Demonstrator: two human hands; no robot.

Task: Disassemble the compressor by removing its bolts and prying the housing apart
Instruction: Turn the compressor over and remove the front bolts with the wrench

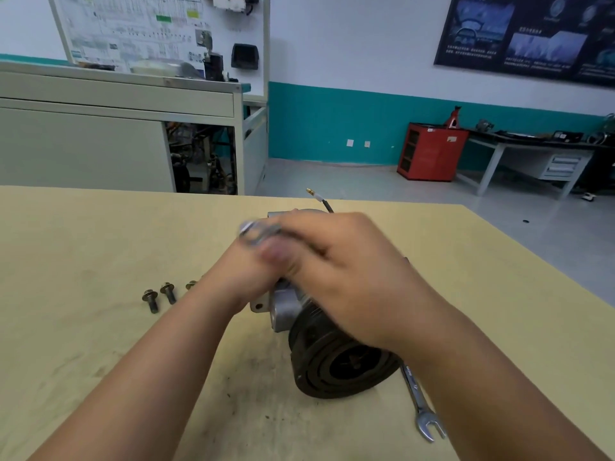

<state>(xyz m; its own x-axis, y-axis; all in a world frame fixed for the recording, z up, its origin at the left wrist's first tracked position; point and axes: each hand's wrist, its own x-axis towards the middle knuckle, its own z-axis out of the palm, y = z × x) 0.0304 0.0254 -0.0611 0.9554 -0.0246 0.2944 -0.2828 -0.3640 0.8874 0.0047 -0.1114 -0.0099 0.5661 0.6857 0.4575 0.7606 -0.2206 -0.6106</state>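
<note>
Bolts (168,292) are lying loose on the desk (83,247), three in a row just left of the person's left wrist, so part of the unbolting is looking done. The compressor (289,311) is sitting on its side near the middle of the desk, its black pulley (342,364) facing the person and a short cable (327,205) sticking up at the far end.

Both hands are bunching together over the far part of the housing. The right hand (349,277) is lying on top, its fingers (299,232) curling round what seems to be the ring end of a spanner (254,231), though blur is smearing that spot. The left hand (243,274) is pressing in beneath it; its fingers are hidden, so I cannot tell what they are gripping. A spare spanner (419,404) is lying beside the pulley, partly under the right forearm.

By my reading, another bolt is being worked at the far end. The housing is showing no open seam from here, so the prying apart is not yet begun. How many bolts are remaining is hidden by the hands.
</note>
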